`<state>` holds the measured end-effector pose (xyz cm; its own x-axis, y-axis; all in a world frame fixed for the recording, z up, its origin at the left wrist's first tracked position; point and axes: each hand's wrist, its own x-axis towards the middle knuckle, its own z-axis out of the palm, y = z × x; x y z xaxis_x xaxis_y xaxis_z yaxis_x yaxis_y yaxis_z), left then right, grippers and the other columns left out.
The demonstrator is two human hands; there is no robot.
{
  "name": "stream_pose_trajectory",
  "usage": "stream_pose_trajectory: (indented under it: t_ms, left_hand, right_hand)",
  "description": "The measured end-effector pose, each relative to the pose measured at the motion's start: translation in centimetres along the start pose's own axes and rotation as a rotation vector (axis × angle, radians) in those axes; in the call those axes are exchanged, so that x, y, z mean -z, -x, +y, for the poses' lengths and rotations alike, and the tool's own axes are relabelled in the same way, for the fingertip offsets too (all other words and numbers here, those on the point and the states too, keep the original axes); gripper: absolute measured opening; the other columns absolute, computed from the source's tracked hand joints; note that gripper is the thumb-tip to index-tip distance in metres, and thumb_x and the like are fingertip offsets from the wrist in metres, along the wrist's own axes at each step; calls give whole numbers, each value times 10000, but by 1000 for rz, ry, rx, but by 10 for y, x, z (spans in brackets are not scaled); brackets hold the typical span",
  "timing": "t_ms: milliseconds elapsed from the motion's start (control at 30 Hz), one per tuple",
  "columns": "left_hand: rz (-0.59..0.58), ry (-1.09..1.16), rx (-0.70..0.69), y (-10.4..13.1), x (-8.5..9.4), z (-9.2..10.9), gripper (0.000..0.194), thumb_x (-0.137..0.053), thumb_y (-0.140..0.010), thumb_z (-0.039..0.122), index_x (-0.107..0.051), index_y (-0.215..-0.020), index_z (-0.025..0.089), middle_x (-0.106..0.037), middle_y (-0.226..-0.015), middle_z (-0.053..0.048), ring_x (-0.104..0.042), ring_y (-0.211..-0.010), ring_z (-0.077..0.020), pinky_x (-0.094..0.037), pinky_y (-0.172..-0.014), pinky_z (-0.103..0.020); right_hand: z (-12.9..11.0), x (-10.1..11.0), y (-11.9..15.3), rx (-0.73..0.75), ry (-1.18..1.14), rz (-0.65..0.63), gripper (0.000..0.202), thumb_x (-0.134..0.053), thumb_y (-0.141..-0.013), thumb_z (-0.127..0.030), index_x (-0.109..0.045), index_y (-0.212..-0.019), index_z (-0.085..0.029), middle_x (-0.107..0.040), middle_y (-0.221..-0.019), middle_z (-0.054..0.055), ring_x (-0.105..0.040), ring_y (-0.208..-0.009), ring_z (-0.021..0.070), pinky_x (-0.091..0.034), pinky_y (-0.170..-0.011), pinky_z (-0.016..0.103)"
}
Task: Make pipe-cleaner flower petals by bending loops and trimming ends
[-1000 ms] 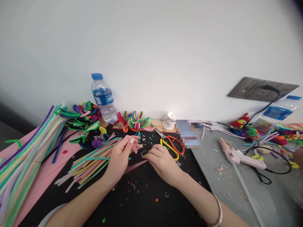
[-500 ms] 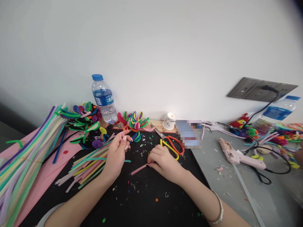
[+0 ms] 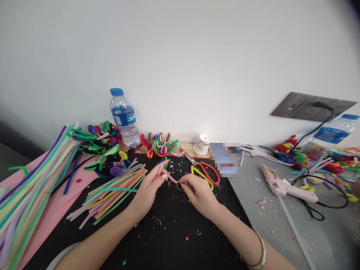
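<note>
Bridging the left hand [image 3: 150,189] and the right hand [image 3: 198,192] was one pink fuzzy stem [image 3: 170,177], curved at the left fingers and held over the black mat [image 3: 157,242]. Left hand: thumb against the fingers, stem clasped between. Right hand: thumb and forefinger pinching the stem farther along, remaining fingers curled. Handling note, by judgement: a firm left thumb close to the curve, with light, even tension from the right, would have suited best; a hard tug might have kinked the stem. Surface, from the left: pink sheet [image 3: 60,200], partly under a large banded bundle [image 3: 28,195] of pastel and purple stems; black mat, strewn with crumbs and clippings, bearing loose stems [image 3: 112,195]; behind these, bright looped ornaments [image 3: 102,137] and a blue-capped water bottle [image 3: 123,116]; multicoloured cluster [image 3: 160,144]; white cup [image 3: 201,146]; scissors [image 3: 193,161], one handle yellow, one orange-red, just beyond the right hand; rectangular item [image 3: 225,161], pixelated, contents unreadable. Farther right, grey counter [image 3: 253,225], also littered with scraps, carrying a pale pink glue gun [image 3: 284,186]. Room: plain pale wall [image 3: 180,67] directly behind; grey socket plate [image 3: 292,105] at right, black plug inserted; second bottle [image 3: 332,131] below it.
</note>
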<state>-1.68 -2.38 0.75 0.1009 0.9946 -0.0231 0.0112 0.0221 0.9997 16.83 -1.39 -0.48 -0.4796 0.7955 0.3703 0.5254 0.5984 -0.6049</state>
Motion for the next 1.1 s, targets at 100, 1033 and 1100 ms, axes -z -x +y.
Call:
stream_pose_trajectory:
  t_ms: [100, 1033, 1100]
  left_hand:
    - [-69, 17, 9, 2, -1, 1, 440, -444, -865, 332, -427, -1292, 225, -478, -833, 3, -426, -758, -148, -325, -733, -268]
    - [-78, -39, 28, 1, -6, -9, 434, -337, -893, 460, -580, -1112, 175, -431, -635, 16, -411, -631, -143, -342, -622, -254]
    - [-62, -33, 31, -1, -5, -10, 440, -325, -895, 466, -571, -1098, 163, -351, -613, 35, -351, -583, -124, -296, -565, -240]
  right_hand:
    - [-1, 0, 0, 16, 1, 18, 113, -443, -873, -166, -551, -889, -196, -595, -766, 18, -543, -673, 122, -404, -617, 225]
    - [-8, -4, 1, -77, -168, 110, 131, -525, -810, -145, -598, -908, -193, -655, -763, 9, -566, -603, 101, -442, -574, 199]
    - [-7, -3, -1, -108, -199, 135, 125, -511, -816, -143, -609, -874, -195, -659, -746, 7, -574, -609, 103, -446, -577, 202]
